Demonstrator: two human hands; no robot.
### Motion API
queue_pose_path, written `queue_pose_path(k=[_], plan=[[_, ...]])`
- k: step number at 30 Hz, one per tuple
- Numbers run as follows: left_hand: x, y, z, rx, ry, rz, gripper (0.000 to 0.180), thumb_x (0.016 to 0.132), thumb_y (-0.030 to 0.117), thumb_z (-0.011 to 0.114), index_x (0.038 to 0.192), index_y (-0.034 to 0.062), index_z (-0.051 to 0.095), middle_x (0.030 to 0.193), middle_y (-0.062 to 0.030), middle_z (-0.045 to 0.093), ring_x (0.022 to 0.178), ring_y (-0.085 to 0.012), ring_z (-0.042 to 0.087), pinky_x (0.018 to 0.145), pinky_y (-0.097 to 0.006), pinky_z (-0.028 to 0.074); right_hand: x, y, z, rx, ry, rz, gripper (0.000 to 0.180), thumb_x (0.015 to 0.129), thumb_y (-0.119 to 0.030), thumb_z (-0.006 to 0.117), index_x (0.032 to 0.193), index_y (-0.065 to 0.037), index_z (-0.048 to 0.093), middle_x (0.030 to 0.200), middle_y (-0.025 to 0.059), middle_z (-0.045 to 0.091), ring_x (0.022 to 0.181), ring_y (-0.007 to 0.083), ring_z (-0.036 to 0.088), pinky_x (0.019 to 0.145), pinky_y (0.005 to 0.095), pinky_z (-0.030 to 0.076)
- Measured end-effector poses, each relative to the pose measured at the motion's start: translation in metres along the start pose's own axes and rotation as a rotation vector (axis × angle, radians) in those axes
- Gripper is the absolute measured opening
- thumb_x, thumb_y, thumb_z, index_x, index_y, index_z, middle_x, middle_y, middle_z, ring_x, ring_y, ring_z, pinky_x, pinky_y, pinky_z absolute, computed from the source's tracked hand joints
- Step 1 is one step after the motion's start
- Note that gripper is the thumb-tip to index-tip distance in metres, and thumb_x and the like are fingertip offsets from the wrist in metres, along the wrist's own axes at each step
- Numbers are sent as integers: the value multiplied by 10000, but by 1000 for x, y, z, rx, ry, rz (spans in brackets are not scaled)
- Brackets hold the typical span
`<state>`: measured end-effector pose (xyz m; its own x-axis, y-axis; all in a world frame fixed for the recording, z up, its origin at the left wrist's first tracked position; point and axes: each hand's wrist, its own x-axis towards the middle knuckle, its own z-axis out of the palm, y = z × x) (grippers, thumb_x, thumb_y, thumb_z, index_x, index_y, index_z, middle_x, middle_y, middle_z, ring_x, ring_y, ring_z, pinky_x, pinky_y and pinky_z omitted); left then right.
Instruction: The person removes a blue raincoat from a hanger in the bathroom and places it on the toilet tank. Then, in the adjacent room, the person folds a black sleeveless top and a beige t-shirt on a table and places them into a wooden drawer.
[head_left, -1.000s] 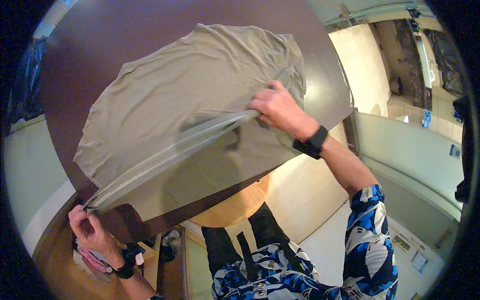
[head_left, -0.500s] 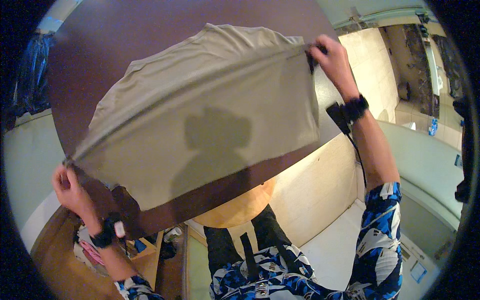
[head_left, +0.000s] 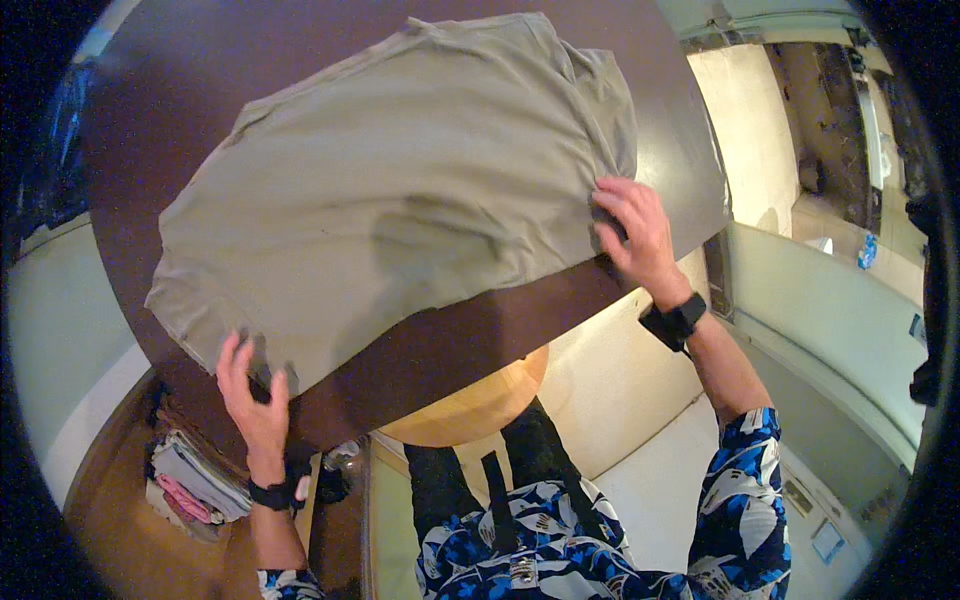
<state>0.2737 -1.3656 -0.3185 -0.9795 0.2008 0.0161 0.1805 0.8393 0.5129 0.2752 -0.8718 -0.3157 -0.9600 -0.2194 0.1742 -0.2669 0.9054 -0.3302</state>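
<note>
Lying between left hand [head_left: 255, 395], right hand [head_left: 635, 235], olive shirt [head_left: 400, 190]

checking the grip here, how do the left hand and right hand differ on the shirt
The left hand lies at the near left corner of the grey shirt, fingers pointing up the cloth. The right hand lies further up, at the shirt's right edge, where the cloth is bunched into folds; by the left hand it lies smoother. Both hands rest on the shirt, press it to the dark table, and wear a black wristband.
</note>
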Motion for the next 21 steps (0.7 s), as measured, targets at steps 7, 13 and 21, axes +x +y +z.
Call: queue_pose_path(k=[7,13,21], plan=[[-34,-13,15,184,-43,75,386,683,-21,609,1058,24,529,1275,-163,462,1191,-353,419,989,-445,325,-30,-9,6,-104,-38,-29,379,648,12,586,1021,-49,552,1266,135,492,1175,314,468,950,473,364],[-25,-28,8,170,-6,75,195,770,-35,544,962,-1,552,1185,-173,521,1112,-337,482,958,-412,374,-22,8,12,-171,56,-72,235,656,5,584,878,-62,541,1158,101,551,1093,284,519,936,461,375],[-26,-29,-20,151,110,68,175,766,-69,515,924,-8,559,1113,-156,568,1057,-330,524,930,-398,397,-29,19,-9,-162,106,23,232,676,30,546,886,-61,511,1102,97,575,1045,277,537,956,475,369]])
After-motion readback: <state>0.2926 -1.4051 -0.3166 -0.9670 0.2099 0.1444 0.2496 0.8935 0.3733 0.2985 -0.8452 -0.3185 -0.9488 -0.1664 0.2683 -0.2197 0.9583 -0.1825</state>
